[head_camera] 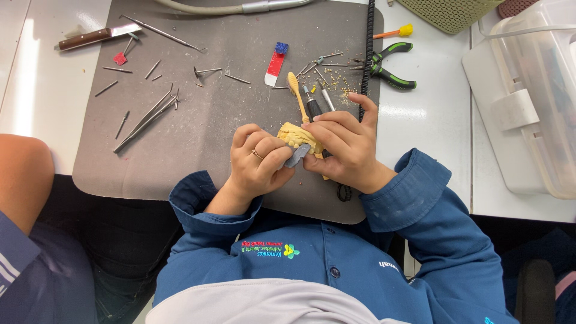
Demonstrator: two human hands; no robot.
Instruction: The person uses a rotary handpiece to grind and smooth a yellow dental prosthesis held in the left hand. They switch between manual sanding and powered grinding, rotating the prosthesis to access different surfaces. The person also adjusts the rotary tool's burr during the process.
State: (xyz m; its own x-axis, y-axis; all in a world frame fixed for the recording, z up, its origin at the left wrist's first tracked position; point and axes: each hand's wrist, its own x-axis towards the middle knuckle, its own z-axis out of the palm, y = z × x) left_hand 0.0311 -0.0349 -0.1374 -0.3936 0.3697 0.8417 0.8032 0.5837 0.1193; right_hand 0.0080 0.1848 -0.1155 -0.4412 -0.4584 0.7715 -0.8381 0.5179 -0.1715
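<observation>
A yellow dental cast [296, 136] with a row of teeth is held between both hands above the grey work mat [198, 120]. My left hand [259, 161] pinches a small grey strip [298, 155] against the cast's near side; a ring sits on one finger. My right hand [345, 147] wraps the cast from the right and also grips a dark handpiece [312, 107] whose tip points away from me. A yellow toothbrush [297, 93] lies just beyond the cast.
Metal instruments [147, 114] and pins are scattered on the mat, with a knife [96, 37] at far left. Green-handled pliers [390, 69] lie right of a black hose [367, 54]. A clear plastic box [528, 96] stands at right. Another person's arm [24, 174] is at left.
</observation>
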